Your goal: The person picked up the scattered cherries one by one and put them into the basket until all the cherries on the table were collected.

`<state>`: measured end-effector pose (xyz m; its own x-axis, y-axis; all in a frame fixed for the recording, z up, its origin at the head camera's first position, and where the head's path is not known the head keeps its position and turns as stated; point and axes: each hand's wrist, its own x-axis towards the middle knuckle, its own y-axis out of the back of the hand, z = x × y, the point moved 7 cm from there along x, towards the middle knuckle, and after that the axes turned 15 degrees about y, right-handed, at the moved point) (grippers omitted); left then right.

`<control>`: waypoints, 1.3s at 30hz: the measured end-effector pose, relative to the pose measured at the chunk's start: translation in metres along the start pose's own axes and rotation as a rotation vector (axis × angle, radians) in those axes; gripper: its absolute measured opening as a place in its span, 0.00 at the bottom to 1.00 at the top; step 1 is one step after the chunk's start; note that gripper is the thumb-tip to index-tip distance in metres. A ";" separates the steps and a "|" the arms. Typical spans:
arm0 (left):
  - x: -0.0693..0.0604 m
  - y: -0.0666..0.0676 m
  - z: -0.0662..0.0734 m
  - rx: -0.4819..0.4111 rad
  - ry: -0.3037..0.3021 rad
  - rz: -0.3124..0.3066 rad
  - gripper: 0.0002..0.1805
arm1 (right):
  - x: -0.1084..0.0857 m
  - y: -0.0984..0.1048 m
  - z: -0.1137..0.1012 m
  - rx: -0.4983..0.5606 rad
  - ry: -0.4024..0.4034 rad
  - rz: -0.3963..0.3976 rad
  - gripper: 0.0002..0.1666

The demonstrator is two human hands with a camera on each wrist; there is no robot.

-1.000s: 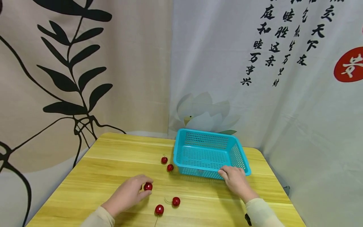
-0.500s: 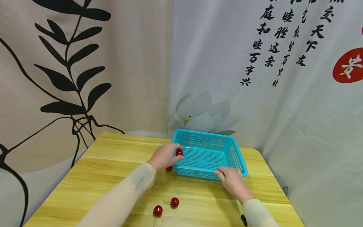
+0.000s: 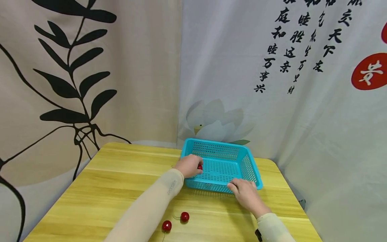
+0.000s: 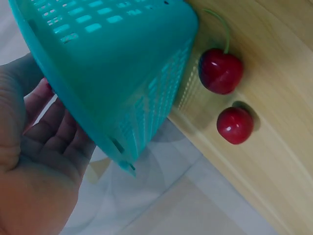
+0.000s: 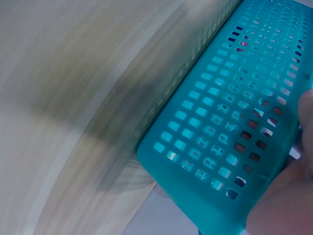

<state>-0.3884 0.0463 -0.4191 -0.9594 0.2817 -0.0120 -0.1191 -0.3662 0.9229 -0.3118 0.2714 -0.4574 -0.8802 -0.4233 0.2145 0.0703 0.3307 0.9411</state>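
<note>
A dark red cherry [image 3: 200,167] is pinched in my left hand [image 3: 188,165], over the left side of a turquoise perforated basket [image 3: 208,184]. In the left wrist view this hand [image 4: 44,161] is just beyond the basket's rim [image 4: 83,125], the cherry mostly hidden. My right hand [image 3: 248,195] grips the front rim near the right corner; the right wrist view shows its thumb side [image 5: 288,196] against that rim. Below the basket's left end, the left wrist view has a stemmed cherry [image 4: 221,71] and another cherry [image 4: 235,125] on the table.
Nearer on the wooden table [image 3: 99,188] lie two more cherries, one [image 3: 184,217] slightly right of the other [image 3: 166,226], both with stems. Behind the table hangs a printed curtain [image 3: 145,67] with plant and lettering patterns.
The left hand took the cherry from the table and carried it up and right to above the basket. The right hand stays on the rim; the view shifted slightly.
</note>
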 end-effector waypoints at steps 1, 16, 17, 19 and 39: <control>0.002 -0.002 0.001 0.007 0.005 -0.014 0.14 | 0.000 0.000 0.000 0.000 0.002 -0.004 0.12; 0.017 -0.030 0.006 0.150 0.043 -0.109 0.14 | 0.000 0.001 -0.001 -0.013 -0.002 -0.010 0.16; 0.018 -0.032 0.005 0.161 0.057 -0.114 0.14 | 0.000 0.001 -0.002 -0.014 0.001 -0.010 0.16; 0.018 -0.034 0.003 0.190 0.083 -0.130 0.13 | 0.000 0.001 -0.003 -0.013 0.005 -0.007 0.15; -0.008 0.018 -0.012 -0.014 -0.104 0.086 0.06 | -0.001 0.000 -0.001 -0.020 0.014 0.037 0.11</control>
<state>-0.3863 0.0272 -0.4065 -0.9347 0.3387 0.1079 -0.0415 -0.4055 0.9132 -0.3102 0.2706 -0.4574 -0.8703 -0.4227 0.2527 0.1119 0.3299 0.9374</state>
